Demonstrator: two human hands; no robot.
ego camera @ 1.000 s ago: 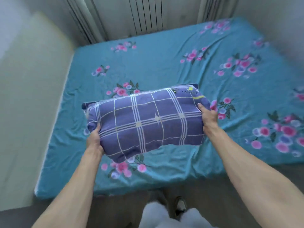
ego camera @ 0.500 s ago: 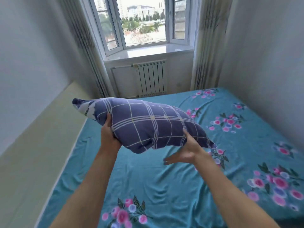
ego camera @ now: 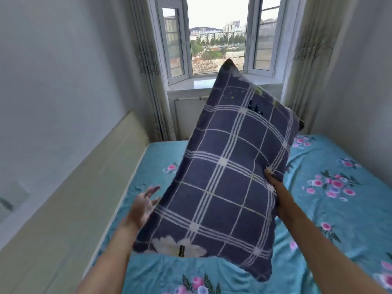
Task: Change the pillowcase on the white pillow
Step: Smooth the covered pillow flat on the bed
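Above floral bed, right hand grips pillow (upended).

A bed carries only a rumpled turquoise sheet printed with pink flowers.

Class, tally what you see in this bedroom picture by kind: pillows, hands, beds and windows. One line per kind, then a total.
Pillows: 1, the checked pillow held up over the bed
Hands: 2, left hand and right hand
Beds: 1, the bed with a floral sheet
Windows: 1, the bay window
Total: 5
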